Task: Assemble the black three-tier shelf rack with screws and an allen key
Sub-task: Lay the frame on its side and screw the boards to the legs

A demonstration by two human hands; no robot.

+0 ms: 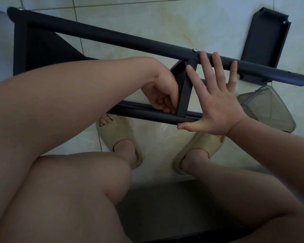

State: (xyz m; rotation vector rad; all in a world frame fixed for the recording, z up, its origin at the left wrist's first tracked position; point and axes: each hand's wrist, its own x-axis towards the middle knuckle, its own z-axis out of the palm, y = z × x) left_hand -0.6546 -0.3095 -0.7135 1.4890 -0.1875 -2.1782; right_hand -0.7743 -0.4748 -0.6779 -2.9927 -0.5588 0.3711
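The black rack lies on its side on the tiled floor. Its far pole (123, 38) runs from upper left to right, and its near pole (147, 114) crosses just past my feet. A black shelf tier (183, 95) stands edge-on between the two poles. My left hand (161, 95) curls around the left side of that tier near the near pole. My right hand (216, 104) is spread flat, fingers straight, over the tier's right side, fingertips reaching the far pole. A silver screw (194, 49) sits in the far pole above the tier. No allen key shows.
A loose black shelf tray (263, 41) lies at the upper right on the floor. A clear plastic container (268, 107) sits right of my right hand. Another tier (33, 50) is at the rack's left end. My feet in beige slippers (119, 137) stand below the near pole.
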